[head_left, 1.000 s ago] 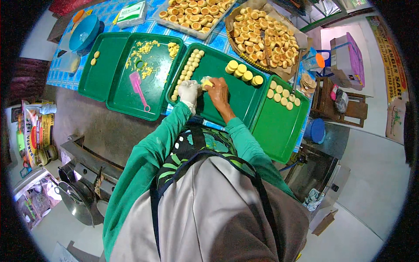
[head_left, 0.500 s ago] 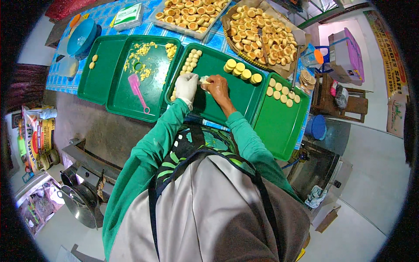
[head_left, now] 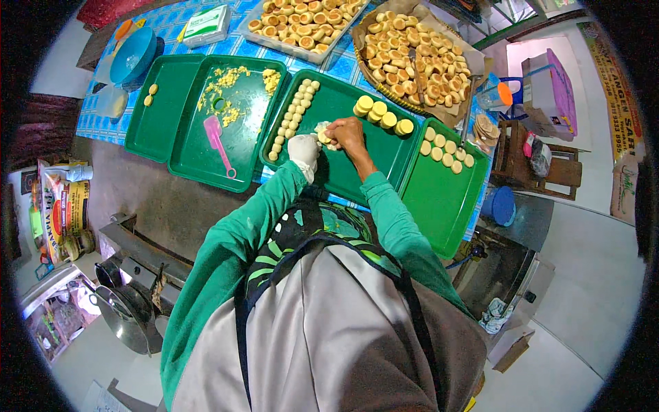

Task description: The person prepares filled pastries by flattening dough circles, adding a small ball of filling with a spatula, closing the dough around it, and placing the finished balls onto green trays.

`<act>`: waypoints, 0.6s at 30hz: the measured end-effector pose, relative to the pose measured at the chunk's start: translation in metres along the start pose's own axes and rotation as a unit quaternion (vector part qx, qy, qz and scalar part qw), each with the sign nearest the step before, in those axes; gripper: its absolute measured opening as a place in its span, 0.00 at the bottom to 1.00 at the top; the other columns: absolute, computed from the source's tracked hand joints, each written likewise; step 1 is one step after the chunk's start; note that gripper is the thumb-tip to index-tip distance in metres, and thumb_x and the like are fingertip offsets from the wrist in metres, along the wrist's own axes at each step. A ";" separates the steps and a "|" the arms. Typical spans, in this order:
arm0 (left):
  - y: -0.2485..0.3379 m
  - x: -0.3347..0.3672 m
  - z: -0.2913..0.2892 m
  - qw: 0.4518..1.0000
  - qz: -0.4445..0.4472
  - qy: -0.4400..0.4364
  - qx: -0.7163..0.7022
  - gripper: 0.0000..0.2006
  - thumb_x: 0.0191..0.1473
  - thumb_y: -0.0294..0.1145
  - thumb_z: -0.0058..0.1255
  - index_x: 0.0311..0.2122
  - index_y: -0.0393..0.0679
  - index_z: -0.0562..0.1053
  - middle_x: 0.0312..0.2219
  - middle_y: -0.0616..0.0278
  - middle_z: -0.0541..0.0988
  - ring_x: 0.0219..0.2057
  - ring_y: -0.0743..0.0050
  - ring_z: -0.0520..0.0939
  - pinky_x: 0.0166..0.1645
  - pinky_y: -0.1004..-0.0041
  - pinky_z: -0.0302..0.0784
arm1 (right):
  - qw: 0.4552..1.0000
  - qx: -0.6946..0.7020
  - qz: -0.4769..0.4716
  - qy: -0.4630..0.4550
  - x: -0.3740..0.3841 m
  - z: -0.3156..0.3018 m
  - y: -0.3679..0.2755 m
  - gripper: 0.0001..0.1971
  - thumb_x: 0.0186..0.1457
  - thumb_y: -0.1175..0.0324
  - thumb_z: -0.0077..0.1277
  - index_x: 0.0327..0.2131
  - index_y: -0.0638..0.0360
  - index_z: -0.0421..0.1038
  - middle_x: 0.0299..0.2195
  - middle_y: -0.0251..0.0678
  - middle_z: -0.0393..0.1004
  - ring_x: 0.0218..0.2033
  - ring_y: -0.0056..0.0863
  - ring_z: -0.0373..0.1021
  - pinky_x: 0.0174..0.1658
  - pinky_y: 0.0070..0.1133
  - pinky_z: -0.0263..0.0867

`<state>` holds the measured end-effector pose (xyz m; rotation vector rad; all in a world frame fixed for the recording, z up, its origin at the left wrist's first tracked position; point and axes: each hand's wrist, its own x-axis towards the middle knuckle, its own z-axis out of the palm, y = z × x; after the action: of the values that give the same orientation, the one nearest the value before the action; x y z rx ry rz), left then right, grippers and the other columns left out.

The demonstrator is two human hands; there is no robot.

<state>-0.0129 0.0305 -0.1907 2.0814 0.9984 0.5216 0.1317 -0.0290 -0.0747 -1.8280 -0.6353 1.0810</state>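
A flattened piece of pale dough (head_left: pixel 322 130) is between my two hands, above the middle green tray (head_left: pixel 357 161). My left hand (head_left: pixel 303 148), in a white glove, is closed with its fingertips at the dough's near left edge. The bare fingers of my right hand (head_left: pixel 347 135) pinch the dough from the right; its thumb side is partly hidden. To the left, pale dough balls (head_left: pixel 293 117) lie in two rows along the tray's left side. Stacks of round yellow discs (head_left: pixel 379 108) line the tray's far right part.
A left-hand green tray (head_left: pixel 185 154) holds yellow crumbs and a pink scoop (head_left: pixel 218 144). Flat rounds (head_left: pixel 445 149) lie on the right-hand green tray (head_left: pixel 439 206). Browned pastries fill a plastic box (head_left: pixel 292 49) and a round basket (head_left: pixel 360 60) behind. A blue bowl (head_left: pixel 134 55) stands far left.
My left hand has moved slightly right and nearer to me, uncovering more of the dough balls. The dough between my hands shows more and looks more spread out.
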 end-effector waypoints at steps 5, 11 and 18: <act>0.026 0.013 0.015 0.929 -0.235 -0.098 -0.268 0.06 0.50 0.29 0.52 0.29 0.39 0.78 0.21 0.56 0.80 0.23 0.69 0.81 0.26 0.71 0.74 | 0.995 0.099 0.025 -0.008 0.006 -0.033 0.021 0.05 0.46 0.77 0.60 0.28 0.70 0.78 0.20 0.38 0.77 0.16 0.20 0.71 0.15 0.16 0.64; 0.085 0.021 -0.006 0.703 -0.347 -0.094 -0.613 0.10 0.55 0.27 0.51 0.41 0.36 0.75 0.30 0.58 0.81 0.27 0.67 0.81 0.31 0.73 0.76 | 0.987 0.155 0.016 -0.034 0.007 -0.041 0.028 0.06 0.48 0.77 0.58 0.30 0.71 0.78 0.21 0.38 0.77 0.15 0.21 0.71 0.16 0.17 0.66; 0.079 0.016 -0.017 0.732 -0.359 -0.088 -0.572 0.10 0.59 0.29 0.47 0.44 0.39 0.73 0.34 0.61 0.79 0.31 0.69 0.80 0.37 0.75 0.76 | 0.987 0.154 -0.024 -0.044 -0.004 -0.033 0.022 0.09 0.51 0.74 0.55 0.35 0.71 0.78 0.22 0.37 0.77 0.18 0.20 0.71 0.18 0.17 0.65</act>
<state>0.0250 0.0186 -0.1184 0.5431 0.9019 0.3477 0.1583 -0.0571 -0.0849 -1.4979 -0.5281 1.1634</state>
